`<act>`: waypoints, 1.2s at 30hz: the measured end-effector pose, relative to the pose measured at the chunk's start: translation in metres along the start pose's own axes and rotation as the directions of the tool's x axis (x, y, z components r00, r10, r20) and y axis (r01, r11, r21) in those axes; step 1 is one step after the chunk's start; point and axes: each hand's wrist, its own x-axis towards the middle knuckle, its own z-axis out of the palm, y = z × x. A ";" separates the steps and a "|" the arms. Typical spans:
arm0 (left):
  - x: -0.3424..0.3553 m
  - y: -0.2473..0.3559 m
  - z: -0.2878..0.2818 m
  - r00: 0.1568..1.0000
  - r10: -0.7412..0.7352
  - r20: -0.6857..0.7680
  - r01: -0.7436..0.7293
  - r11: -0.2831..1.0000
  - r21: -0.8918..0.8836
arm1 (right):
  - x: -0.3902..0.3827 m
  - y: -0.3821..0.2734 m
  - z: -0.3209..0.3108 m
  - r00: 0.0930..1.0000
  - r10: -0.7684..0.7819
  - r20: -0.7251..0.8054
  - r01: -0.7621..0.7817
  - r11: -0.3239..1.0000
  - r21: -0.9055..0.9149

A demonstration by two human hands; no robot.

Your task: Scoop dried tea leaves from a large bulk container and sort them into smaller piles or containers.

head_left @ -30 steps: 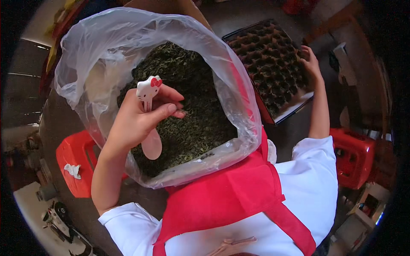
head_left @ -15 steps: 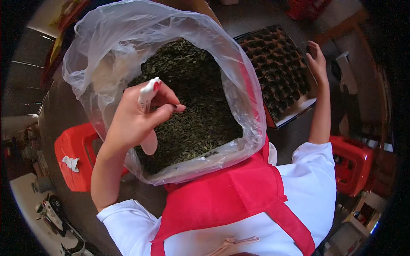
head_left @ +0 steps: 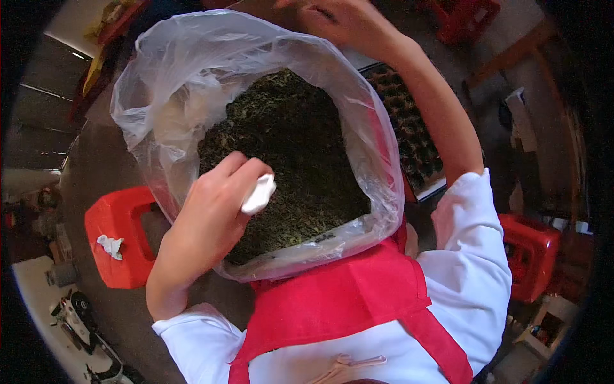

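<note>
My left hand (head_left: 214, 208) is closed on a spoon, whose white handle (head_left: 258, 194) shows above the fingers, over dark dried leaves (head_left: 300, 141) in a large clear plastic bag (head_left: 160, 89). Its bowl is hidden beneath the hand. My right hand (head_left: 339, 22) reaches up past the bag's far rim to the top edge of the picture, its fingers partly cut off and unclear. Below that forearm, right of the bag, lies a black-edged tray (head_left: 419, 153) filled with rows of small dark tufts in brown cells.
A red plastic stool (head_left: 115, 253) with crumpled white paper stands at left, another (head_left: 531, 253) at right. A red item (head_left: 464, 16) and wooden bars (head_left: 511, 54) are at upper right. A scooter (head_left: 83, 333) is at lower left.
My right hand has swung from the tray's far right side up and left, beyond the bag. My left hand has lowered slightly and turned over, still holding the spoon.
</note>
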 end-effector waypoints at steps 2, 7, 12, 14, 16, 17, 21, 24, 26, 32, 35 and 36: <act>-0.013 0.009 -0.012 1.000 -0.011 -0.029 0.011 1.000 0.006 | 0.027 0.018 0.027 0.991 -0.089 0.104 0.101 0.988 -0.119; -0.062 -0.005 -0.035 0.936 -0.187 -0.300 0.199 0.980 0.010 | 0.051 0.018 0.050 0.926 -0.115 0.360 0.080 0.990 0.112; -0.120 -0.040 -0.030 0.784 -0.387 -0.485 0.526 0.829 0.190 | 0.079 -0.038 0.050 0.780 0.086 0.620 -0.147 0.988 0.047; -0.112 -0.050 -0.023 0.784 -0.295 -0.545 0.495 0.827 0.265 | 0.077 -0.051 0.043 0.719 0.175 0.672 -0.277 0.960 0.046; -0.113 -0.030 -0.022 0.704 -0.510 -0.494 0.610 0.791 0.052 | 0.074 -0.047 0.039 0.661 0.225 0.716 -0.374 0.926 0.055; -0.113 -0.038 -0.018 0.708 -0.459 -0.537 0.521 0.852 -0.042 | 0.062 -0.036 0.040 0.665 0.212 0.716 -0.373 0.925 0.072; -0.107 -0.035 -0.014 0.580 -0.055 -0.813 0.178 0.982 0.061 | 0.064 -0.021 0.077 0.704 0.124 0.699 -0.330 0.929 0.167; -0.086 -0.009 -0.011 0.499 -0.049 -0.865 0.149 0.988 0.030 | 0.056 -0.005 0.094 0.737 0.065 0.673 -0.297 0.925 0.236; -0.083 -0.007 -0.004 0.615 -0.164 -0.771 0.077 0.986 -0.148 | 0.060 0.003 0.113 0.759 0.023 0.650 -0.272 0.920 0.284; -0.040 -0.024 0.028 0.890 0.157 -0.429 -0.010 0.946 0.325 | 0.059 0.038 0.157 0.811 -0.092 0.577 -0.196 0.888 0.417; -0.040 -0.020 0.048 0.939 0.240 -0.244 -0.135 0.915 0.381 | 0.068 0.058 0.186 0.834 -0.146 0.533 -0.158 0.861 0.483; -0.040 -0.017 0.052 0.940 0.263 -0.216 -0.156 0.897 0.413 | 0.071 0.066 0.194 0.842 -0.157 0.516 -0.149 0.851 0.503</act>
